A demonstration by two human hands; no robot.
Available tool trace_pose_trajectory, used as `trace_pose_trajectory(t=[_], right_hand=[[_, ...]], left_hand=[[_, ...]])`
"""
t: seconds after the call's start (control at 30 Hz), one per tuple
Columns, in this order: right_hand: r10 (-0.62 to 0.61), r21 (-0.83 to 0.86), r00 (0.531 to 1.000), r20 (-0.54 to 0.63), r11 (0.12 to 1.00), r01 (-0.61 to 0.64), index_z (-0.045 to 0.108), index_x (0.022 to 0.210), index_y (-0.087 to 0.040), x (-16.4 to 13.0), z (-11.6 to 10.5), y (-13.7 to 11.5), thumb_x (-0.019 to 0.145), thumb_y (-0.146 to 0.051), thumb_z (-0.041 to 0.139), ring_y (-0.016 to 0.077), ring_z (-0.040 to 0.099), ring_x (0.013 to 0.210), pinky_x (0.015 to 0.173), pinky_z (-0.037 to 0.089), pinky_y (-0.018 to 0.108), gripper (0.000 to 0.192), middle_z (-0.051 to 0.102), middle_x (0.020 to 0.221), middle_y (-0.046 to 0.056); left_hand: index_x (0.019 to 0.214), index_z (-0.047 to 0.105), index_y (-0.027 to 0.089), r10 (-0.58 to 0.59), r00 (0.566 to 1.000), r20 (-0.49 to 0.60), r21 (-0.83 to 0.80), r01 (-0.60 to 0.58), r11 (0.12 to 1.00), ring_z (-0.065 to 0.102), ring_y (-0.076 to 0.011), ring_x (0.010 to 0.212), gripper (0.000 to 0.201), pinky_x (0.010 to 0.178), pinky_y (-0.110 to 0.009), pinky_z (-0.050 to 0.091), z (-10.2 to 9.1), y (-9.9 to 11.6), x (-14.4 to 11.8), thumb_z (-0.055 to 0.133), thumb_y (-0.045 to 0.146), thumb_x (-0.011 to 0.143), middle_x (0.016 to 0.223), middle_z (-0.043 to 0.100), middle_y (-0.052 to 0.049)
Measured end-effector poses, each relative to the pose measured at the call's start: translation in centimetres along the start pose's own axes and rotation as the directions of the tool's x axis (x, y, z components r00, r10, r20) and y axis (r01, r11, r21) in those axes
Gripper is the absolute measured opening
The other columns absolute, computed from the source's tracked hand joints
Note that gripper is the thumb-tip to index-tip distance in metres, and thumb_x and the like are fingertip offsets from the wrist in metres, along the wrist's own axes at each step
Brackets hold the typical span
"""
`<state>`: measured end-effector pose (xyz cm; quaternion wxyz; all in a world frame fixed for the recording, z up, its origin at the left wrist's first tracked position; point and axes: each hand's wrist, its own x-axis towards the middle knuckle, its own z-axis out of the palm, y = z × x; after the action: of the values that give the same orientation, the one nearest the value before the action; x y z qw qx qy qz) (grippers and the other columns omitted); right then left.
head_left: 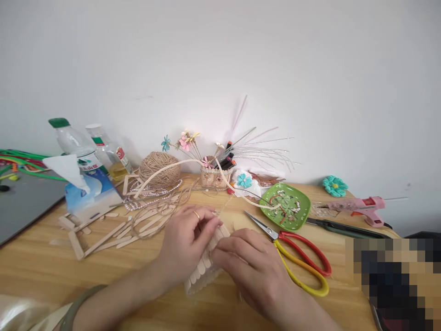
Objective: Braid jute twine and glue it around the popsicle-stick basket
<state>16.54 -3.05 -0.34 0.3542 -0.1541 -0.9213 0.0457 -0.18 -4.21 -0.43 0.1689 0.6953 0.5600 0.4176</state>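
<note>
The left hand [188,236], wearing a ring, is closed on a piece of wooden sticks [199,272], its thumb and forefinger meeting near the far end. The piece lies between the two hands, tilted, low over the table [165,305], with a clear scalloped edge along its near end. The right hand [253,262] has its fingers curled in against the right side of the piece; its thumb tip is hidden, so I cannot tell whether it grips the sticks or something thin on them

Just beyond the right hand lie scissors [277,237] with one red and one yellow handle, their blades parted a little. Behind them a green plate [303,202] holds small bits, with a cutter [347,227] and a pink glue gun [370,204] to its right. Loose sticks [151,225] and a ball of twine [159,168] lie beyond the left hand, near a tissue pack [93,193]
</note>
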Motion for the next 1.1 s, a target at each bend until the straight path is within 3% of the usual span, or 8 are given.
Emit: trace_pose_trajectory(t=[0.1, 0.23, 0.33, 0.47, 0.57, 0.67, 0.87, 1.1], right_hand=[[0.061, -0.123, 0.998, 0.032, 0.991, -0.057, 0.06, 0.091, -0.019, -0.3, 0.1, 0.1, 0.089, -0.008, 0.04, 0.015, 0.049, 0.076, 0.064, 0.039, 0.026, 0.023, 0.058, 0.085, 0.004], [0.115, -0.091, 0.991, 0.061, 0.99, -0.109, 0.06, 0.091, -0.021, -0.4, 0.0, 0.2, 0.087, -0.007, 0.043, 0.0152, 0.05, 0.08, 0.064, 0.039, 0.026, 0.022, 0.056, 0.087, 0.004], [0.143, 0.051, 0.985, 0.093, 0.988, -0.148, 0.059, 0.094, -0.021, -0.1, -0.3, 0.2, 0.085, -0.009, 0.048, 0.0174, 0.051, 0.091, 0.072, 0.044, 0.028, 0.018, 0.055, 0.098, 0.006], [0.197, 0.286, 0.974, 0.111, 0.932, -0.221, 0.06, 0.097, -0.02, 0.2, -0.4, 0.5, 0.086, -0.011, 0.049, 0.0167, 0.052, 0.1, 0.081, 0.047, 0.028, 0.018, 0.053, 0.106, 0.008], [0.186, 0.384, 0.977, 0.103, 0.899, -0.211, 0.062, 0.09, -0.02, 0.3, -0.1, 0.7, 0.087, -0.012, 0.048, 0.0161, 0.054, 0.096, 0.08, 0.049, 0.028, 0.016, 0.056, 0.1, 0.008], [0.184, 0.374, 0.981, 0.054, 0.907, -0.191, 0.064, 0.082, -0.019, 0.4, 0.0, 0.7, 0.086, -0.015, 0.051, 0.0165, 0.054, 0.091, 0.075, 0.049, 0.028, 0.015, 0.056, 0.091, 0.006], [0.187, 0.303, 0.982, -0.01, 0.937, -0.176, 0.066, 0.085, -0.02, -0.1, 0.0, 1.2, 0.085, -0.014, 0.053, 0.0149, 0.057, 0.082, 0.068, 0.048, 0.026, 0.015, 0.057, 0.087, 0.004], [0.056, -0.002, 0.991, -0.125, 0.998, -0.057, 0.065, 0.09, -0.019, -1.0, 0.6, 1.7, 0.081, -0.004, 0.049, 0.0163, 0.051, 0.075, 0.063, 0.043, 0.027, 0.023, 0.06, 0.082, 0.005]], left_hand=[[0.081, 0.061, 0.02, -0.051, 0.998, -0.031, 0.044, 0.052, 0.998, 0.062, -0.0203, 0.081, 0.023, 0.077, -0.038, 0.046, -0.1, 0.1, -0.2, 0.044, 0.033, 0.088, 0.084, 0.069, -0.004], [0.076, 0.065, 0.022, 0.034, 0.997, 0.076, 0.081, -0.04, 0.996, 0.062, -0.0206, 0.083, 0.018, 0.088, -0.043, 0.039, -1.3, 0.1, 0.4, 0.052, 0.031, 0.084, 0.081, 0.072, -0.001], [0.071, 0.068, 0.022, 0.061, 0.982, 0.18, -0.119, -0.04, 0.992, 0.062, -0.0183, 0.077, 0.016, 0.086, -0.039, 0.041, -2.7, 0.2, 1.0, 0.058, 0.029, 0.081, 0.076, 0.071, 0.0], [0.067, 0.07, 0.019, 0.287, 0.947, 0.142, -0.439, -0.2, 0.876, 0.057, -0.0171, 0.087, 0.007, 0.083, -0.033, 0.044, -3.8, 0.8, 1.3, 0.068, 0.024, 0.073, 0.084, 0.062, -0.003], [0.068, 0.07, 0.018, 0.356, 0.906, 0.231, -0.533, -0.188, 0.825, 0.056, -0.0145, 0.083, 0.003, 0.08, -0.03, 0.045, -3.8, 1.0, 1.6, 0.069, 0.017, 0.071, 0.082, 0.056, -0.001], [0.067, 0.069, 0.017, 0.34, 0.873, 0.349, -0.534, -0.114, 0.838, 0.056, -0.0129, 0.08, 0.006, 0.078, -0.028, 0.045, -3.4, 1.0, 2.3, 0.067, 0.014, 0.072, 0.082, 0.054, -0.001], [0.068, 0.066, 0.017, 0.261, 0.856, 0.446, -0.414, -0.061, 0.908, 0.055, -0.0116, 0.079, 0.011, 0.074, -0.025, 0.043, -3.2, 1.2, 3.8, 0.063, 0.022, 0.077, 0.085, 0.056, 0.0], [0.065, 0.066, 0.015, 0.067, 0.824, 0.563, -0.329, 0.15, 0.932, 0.055, -0.0132, 0.072, 0.012, 0.072, -0.028, 0.043, -3.1, 2.3, 4.7, 0.064, 0.024, 0.073, 0.078, 0.059, 0.0]])
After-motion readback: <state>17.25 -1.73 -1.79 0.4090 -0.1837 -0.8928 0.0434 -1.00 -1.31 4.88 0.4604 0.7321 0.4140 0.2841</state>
